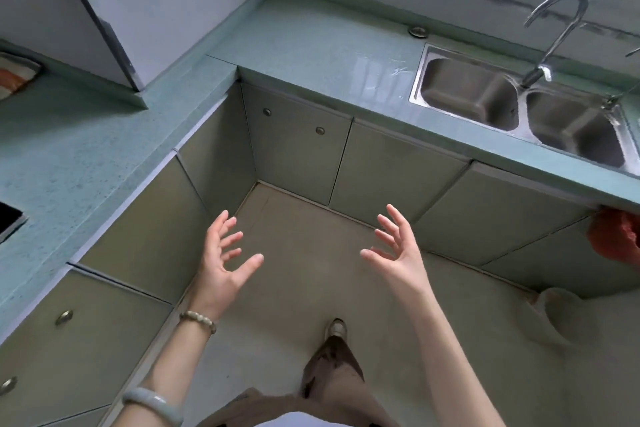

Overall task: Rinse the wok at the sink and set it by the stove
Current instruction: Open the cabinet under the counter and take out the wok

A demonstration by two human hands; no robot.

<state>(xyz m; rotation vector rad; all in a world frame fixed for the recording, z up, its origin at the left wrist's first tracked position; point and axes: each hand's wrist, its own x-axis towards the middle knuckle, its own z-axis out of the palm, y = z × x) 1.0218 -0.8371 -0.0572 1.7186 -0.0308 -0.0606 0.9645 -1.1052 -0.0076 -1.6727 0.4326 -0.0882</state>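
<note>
No wok is in view. My left hand (223, 255) and my right hand (398, 250) are raised in front of me over the floor, palms facing each other, fingers spread, holding nothing. A steel double sink (519, 104) sits in the counter at the upper right, with a curved tap (557, 35) over the divider between its two basins. Both basins look empty. At the far left edge a dark corner of the stove (8, 218) is set into the counter.
A green L-shaped countertop (304, 45) runs along the left and back walls, with grey cabinet doors (298, 142) below. A patterned cloth (14, 76) lies at far left. A red bag (616, 236) hangs under the counter at right, above a pale bucket (554, 315).
</note>
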